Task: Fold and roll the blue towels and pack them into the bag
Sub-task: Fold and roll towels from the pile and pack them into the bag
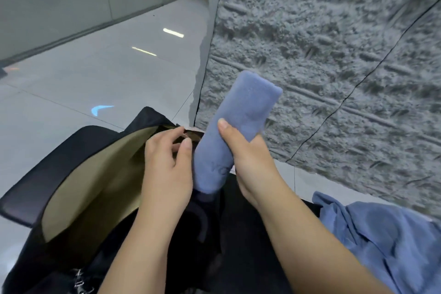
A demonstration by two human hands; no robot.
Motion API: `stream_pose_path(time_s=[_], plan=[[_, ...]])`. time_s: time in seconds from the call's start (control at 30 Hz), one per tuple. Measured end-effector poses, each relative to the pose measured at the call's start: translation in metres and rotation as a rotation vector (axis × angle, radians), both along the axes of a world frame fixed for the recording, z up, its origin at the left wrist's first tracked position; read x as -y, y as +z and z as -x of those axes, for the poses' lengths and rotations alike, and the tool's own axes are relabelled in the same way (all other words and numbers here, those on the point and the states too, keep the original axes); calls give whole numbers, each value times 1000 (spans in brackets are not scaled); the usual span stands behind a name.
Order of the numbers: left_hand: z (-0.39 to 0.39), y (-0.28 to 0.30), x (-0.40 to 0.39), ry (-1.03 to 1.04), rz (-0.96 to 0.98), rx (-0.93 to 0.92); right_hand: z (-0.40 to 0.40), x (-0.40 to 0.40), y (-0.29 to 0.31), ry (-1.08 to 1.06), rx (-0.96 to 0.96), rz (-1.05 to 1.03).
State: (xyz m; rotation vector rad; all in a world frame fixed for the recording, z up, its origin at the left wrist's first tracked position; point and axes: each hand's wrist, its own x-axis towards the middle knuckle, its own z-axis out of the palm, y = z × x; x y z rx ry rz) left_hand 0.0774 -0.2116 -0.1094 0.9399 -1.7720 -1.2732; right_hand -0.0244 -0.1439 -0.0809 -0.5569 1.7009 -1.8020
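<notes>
Nearest you, low on the right, a loose blue towel (381,241) lies crumpled in soft folds, still unrolled, well apart from your hands. On the left your black bag (71,155) sits open, its flap thrown back to show a smooth tan lining (95,179); a metal clip (82,281) glints at the bottom edge.

Your left hand (167,169) is at the bag's mouth, fingers curled and pinching its dark rim beside the opening. Just beside it, your right hand (248,157) is clamped round the rolled towel (236,126), thumb across the front, fingers wrapped behind.

That rolled towel is a plump, fuzzy cylinder held above the bag's opening, between your two hands. Its long axis tilts: the lower end points down toward the bag's mouth, the upper, flattened end leans up and away to the right. The lower end sits against your left hand's thumb side.

Beyond, a grey shaggy rug (322,55) with ridged lines fills the right, and a glossy pale tiled floor (95,67) reflects strip lights on the left.
</notes>
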Motion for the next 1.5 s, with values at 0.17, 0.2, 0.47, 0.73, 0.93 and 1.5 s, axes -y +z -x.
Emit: stream_pose_path(time_s=[0.17, 0.2, 0.47, 0.73, 0.93, 1.5], plan=[[-20, -5, 23, 79, 57, 85, -17, 45, -4, 35, -25, 25], [-22, -6, 26, 85, 31, 97, -21, 51, -8, 46, -10, 22], [-33, -22, 43, 60, -7, 165, -26, 62, -46, 97, -156, -236], [-44, -20, 55, 25, -9, 106, -20, 55, -55, 120, -576, -533], [-50, -17, 62, -19, -84, 49, -29, 51, -68, 355, -1035, -747], [-50, -13, 61, -20, -44, -38, -27, 126, -116, 340, -1153, -1229]])
